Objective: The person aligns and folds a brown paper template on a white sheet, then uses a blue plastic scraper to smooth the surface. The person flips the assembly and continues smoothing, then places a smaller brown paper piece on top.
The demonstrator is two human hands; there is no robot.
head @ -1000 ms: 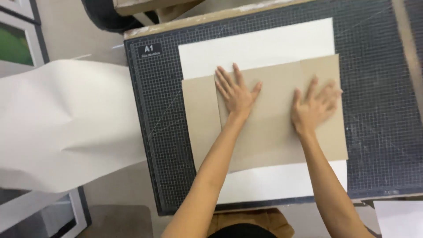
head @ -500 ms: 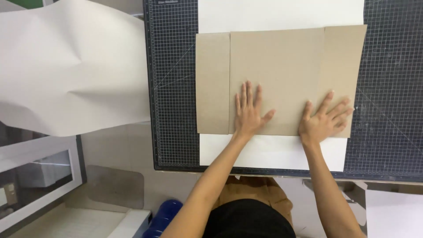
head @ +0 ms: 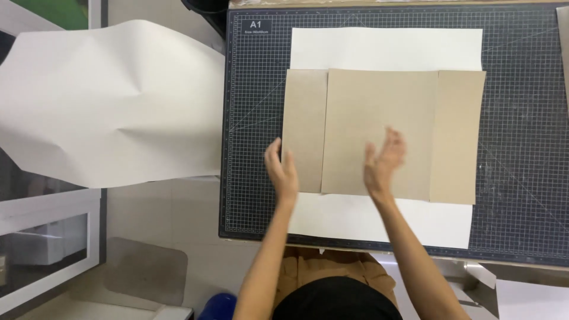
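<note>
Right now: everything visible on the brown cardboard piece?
The brown cardboard is a flat, plain rectangle of three panels split by two vertical creases, a wide middle and narrower sides. It lies flat over a white sheet on the cutting mat. The left hand is at its left edge; the right hand, blurred, is above its lower middle.

Pale floor (head: pixel 160 207), white-framed glass panel (head: pixel 47 237)

A small rectangular label (head: pixel 256 27) is sitting in the top left corner of the dark green cutting mat (head: pixel 521 148), printed in white on a dark panel with a thin white outline. A flattened brown cardboard package blank (head: pixel 379 130) is lying on the mat's middle over white paper (head: pixel 385 47), creased into three panels.
</note>
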